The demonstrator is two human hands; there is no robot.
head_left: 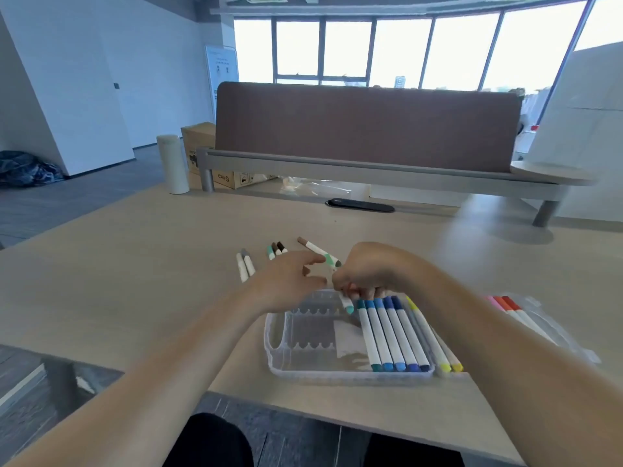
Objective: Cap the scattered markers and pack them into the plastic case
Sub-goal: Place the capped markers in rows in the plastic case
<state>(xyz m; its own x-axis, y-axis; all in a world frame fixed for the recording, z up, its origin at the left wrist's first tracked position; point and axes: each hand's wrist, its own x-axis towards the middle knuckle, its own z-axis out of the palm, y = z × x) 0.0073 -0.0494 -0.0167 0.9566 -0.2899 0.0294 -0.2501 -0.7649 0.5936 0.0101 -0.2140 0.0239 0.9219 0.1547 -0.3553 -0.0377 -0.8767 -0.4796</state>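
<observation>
right hand (pixel 365 269): fingers curled round a teal marker (pixel 347 304), held steeply, teal end down, over the far edge of the case (pixel 277 352). whether its cap is fully seated cannot be told; the fingers hide the upper end.

left hand (pixel 286 284): loosely spread, holding nothing, forefinger out towards a green-capped marker (pixel 322 254) that lies just beyond both hands. contact between finger and marker cannot be confirmed.

case: clear plastic, open, close to the near edge of the worktop (pixel 135 281). five blue markers (pixel 387 332) lie side by side at its right; the left part shows bare scalloped ribs. yellow markers (pixel 438 348) lie at the case's right rim; inside or outside it is unclear.

still loose: two grey markers (pixel 245 264) and a group of three markers (pixel 277 248) towards the middle of the worktop, red and orange markers (pixel 505 306) on clear plastic towards the right edge.

risks, as judged:
- the teal marker comes in steeply; released so, it would likely lie across the ribs, not in the groove beside the blue row.
- a loose cap would come off in the case or let the tip dry out.
- the outstretched forefinger could set the green-capped marker rolling towards the far edge.
- downward pressure at the case's far edge could tip or slide it towards the near edge, spilling the blue row.
- the yellow markers, if outside the rim, could be knocked off the near edge by the right forearm.
</observation>
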